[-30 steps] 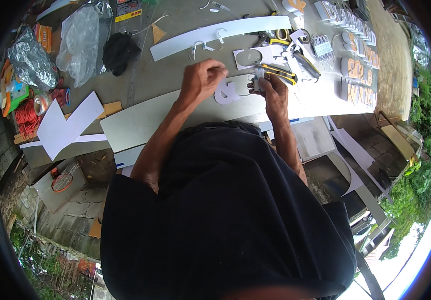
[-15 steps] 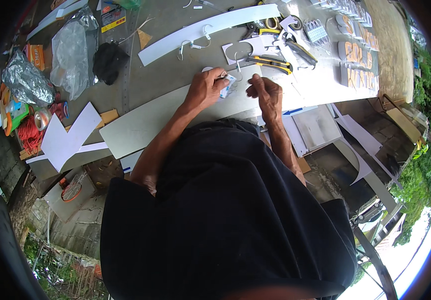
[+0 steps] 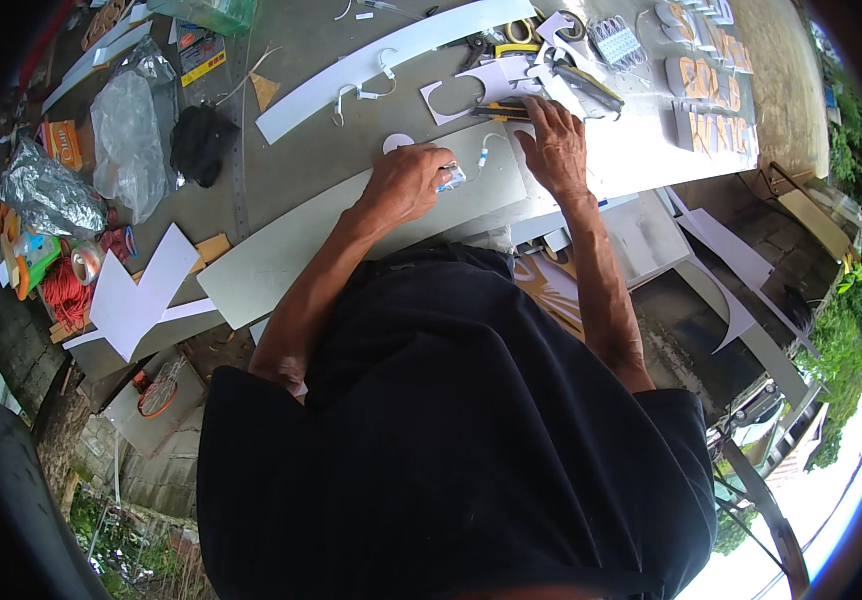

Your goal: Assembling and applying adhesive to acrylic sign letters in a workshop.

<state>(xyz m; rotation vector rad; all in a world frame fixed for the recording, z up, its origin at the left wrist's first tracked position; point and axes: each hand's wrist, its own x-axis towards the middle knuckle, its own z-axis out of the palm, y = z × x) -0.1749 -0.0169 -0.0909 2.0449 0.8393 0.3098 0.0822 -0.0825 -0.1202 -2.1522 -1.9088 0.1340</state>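
My left hand (image 3: pixel 407 184) rests over a long pale grey board (image 3: pixel 301 236), its fingers closed on a small white and blue packet (image 3: pixel 452 178). Just right of that packet, a thin white wire with a light blue sleeve (image 3: pixel 482 158) curves over the board. My right hand (image 3: pixel 557 148) reaches past the board's right end with its fingers stretched out. Partly hidden by those fingers is a yellow and black utility knife (image 3: pixel 499 112); whether they touch it I cannot tell. Beyond my left hand lies a small white disc (image 3: pixel 397 143).
A curved white strip (image 3: pixel 391 62) with looped wires crosses the far table. Pliers (image 3: pixel 591 88) and white offcuts (image 3: pixel 448 100) lie right of centre. Raised cut-out letters (image 3: pixel 706 85) stand at the far right. Plastic bags (image 3: pixel 131 140) and red cord (image 3: pixel 66 298) crowd the left.
My right hand has moved up and away toward the utility knife, its fingers spreading from a curled pose. The left hand still holds the packet, now lower over the board. The view has shifted slightly.
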